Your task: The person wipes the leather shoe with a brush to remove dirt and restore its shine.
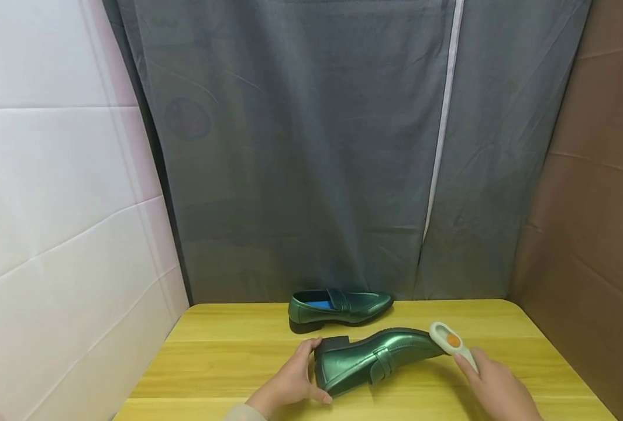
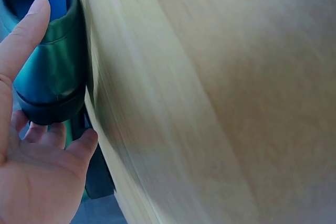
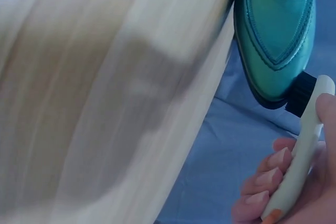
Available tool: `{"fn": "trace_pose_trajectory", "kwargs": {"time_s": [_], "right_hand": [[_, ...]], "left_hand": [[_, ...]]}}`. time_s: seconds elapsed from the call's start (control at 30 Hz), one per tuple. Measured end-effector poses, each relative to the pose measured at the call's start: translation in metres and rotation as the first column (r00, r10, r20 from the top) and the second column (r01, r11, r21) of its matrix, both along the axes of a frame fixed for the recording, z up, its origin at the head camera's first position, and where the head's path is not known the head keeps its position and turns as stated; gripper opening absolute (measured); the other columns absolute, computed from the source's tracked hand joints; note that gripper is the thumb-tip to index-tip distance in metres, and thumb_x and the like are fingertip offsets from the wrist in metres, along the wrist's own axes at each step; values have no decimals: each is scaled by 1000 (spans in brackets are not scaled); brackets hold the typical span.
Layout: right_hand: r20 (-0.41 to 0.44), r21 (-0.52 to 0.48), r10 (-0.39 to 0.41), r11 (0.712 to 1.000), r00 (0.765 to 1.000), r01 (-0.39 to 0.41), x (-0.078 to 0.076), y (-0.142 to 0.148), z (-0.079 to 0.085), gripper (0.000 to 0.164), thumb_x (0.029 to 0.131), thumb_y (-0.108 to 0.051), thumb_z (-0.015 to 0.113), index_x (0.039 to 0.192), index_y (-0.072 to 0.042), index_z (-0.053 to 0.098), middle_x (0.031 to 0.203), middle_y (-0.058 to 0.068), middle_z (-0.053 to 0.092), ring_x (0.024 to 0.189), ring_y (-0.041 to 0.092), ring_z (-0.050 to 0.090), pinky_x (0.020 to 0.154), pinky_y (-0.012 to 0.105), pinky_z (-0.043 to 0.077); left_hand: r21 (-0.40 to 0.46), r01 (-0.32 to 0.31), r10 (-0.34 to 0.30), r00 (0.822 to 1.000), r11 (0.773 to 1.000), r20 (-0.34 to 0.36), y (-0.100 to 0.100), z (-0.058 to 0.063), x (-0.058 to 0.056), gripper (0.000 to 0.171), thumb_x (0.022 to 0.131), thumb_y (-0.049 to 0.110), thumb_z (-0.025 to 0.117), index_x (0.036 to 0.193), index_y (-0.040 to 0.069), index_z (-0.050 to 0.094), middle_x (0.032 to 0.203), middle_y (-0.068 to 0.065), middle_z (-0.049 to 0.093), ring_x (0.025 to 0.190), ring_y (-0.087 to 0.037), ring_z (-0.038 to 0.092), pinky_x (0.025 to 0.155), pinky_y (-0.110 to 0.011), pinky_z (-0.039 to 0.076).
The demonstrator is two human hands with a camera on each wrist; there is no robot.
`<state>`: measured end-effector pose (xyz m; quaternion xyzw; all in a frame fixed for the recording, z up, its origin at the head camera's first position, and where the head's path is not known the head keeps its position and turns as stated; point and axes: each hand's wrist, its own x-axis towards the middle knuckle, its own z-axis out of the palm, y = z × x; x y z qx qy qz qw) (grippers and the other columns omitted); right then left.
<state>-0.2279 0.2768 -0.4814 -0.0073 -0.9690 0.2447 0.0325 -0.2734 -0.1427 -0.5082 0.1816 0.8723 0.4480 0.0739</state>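
A shiny green loafer (image 1: pixel 390 358) lies tipped on its side, its dark sole facing the far side and its toe pointing right. My left hand (image 1: pixel 292 377) grips it at the heel; in the left wrist view the thumb lies over the shoe's opening and the fingers reach the heel block. My right hand (image 1: pixel 501 389) holds a shoe brush with a pale handle (image 1: pixel 466 354) and an orange spot. In the right wrist view, its short dark bristles (image 3: pixel 301 94) touch the edge of the loafer's toe, and the fingers curl round the handle.
A matching green loafer (image 1: pixel 364 307) with a blue insole stands upright at the back of the yellow wooden table (image 1: pixel 221 351), toe to the right. Behind it hangs a grey curtain (image 1: pixel 300 146). A white cloth wall (image 1: pixel 69 193) is at left, a brown one (image 1: pixel 590 204) at right.
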Motion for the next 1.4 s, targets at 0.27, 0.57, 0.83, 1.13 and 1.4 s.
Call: {"fn": "trace_pose_trajectory", "kwargs": {"time_s": [0.27,0.57,0.83,1.13,1.4], "right_hand": [[-44,22,5,1000,999,-4,-2,-9,8,54,101,-67,37,97,-16,51,68,1,44,62,18,43,54,33,32],[-84,70,25,997,996,-19,-6,-31,17,54,99,-68,41,102,-16,56,67,-1,49,62,18,47,52,34,34],[-92,118,52,992,994,-40,-11,-54,26,55,98,-69,42,101,-15,54,66,0,48,59,19,44,47,35,31],[-135,162,94,984,986,-72,-17,-79,30,48,98,-64,51,96,-16,56,64,-2,45,55,17,43,46,33,31],[-134,160,118,982,984,-96,-15,-100,29,41,97,-60,56,88,-20,50,60,-3,43,54,16,41,44,33,30]], "left_hand": [[-9,-2,2,1000,1000,-3,-1,2,1,119,59,27,100,154,7,30,159,-18,32,148,-42,30,117,-66,27],[-22,3,-3,1000,1000,-19,0,2,2,118,59,27,99,153,5,31,158,-19,32,148,-42,31,117,-65,27],[-21,-2,2,1000,1000,-24,1,1,3,118,59,26,100,153,7,32,157,-18,33,147,-41,33,116,-65,28],[-23,-3,2,999,1000,-36,1,-3,0,119,58,27,100,153,6,31,157,-18,34,148,-40,32,117,-63,29],[-13,-5,5,1000,1000,-20,1,-3,0,119,58,28,100,154,9,31,158,-17,33,148,-39,31,117,-62,29]]}}
